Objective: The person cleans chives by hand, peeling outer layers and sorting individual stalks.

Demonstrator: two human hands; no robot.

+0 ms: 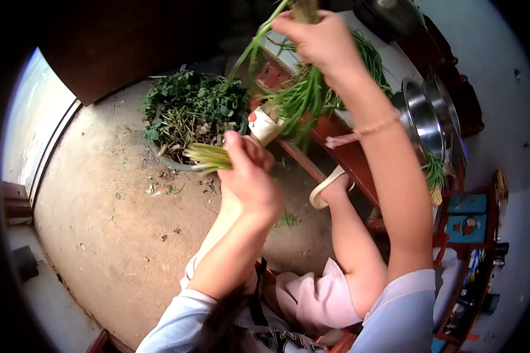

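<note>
My left hand (248,179) is closed around a small bunch of thin stalks (209,157), their pale cut or root ends pointing left above the floor. Higher up, blurred by motion, my right hand (325,44) grips a brownish-based bundle of stalks (305,10), with a long green strand trailing to its left. Below that hand, long thin green leaves (305,100), like chives or scallions, droop over the edge of a low table (394,56). Whether these leaves belong to the gripped bundle, I cannot tell.
A round tub (185,167) full of dark leaves and stalk scraps stands on the floor. Steel bowls (421,117) are at the right, near a red shelf rack (468,226). My slippered foot (330,187) rests beside the red table frame. Scraps (174,190) litter the floor.
</note>
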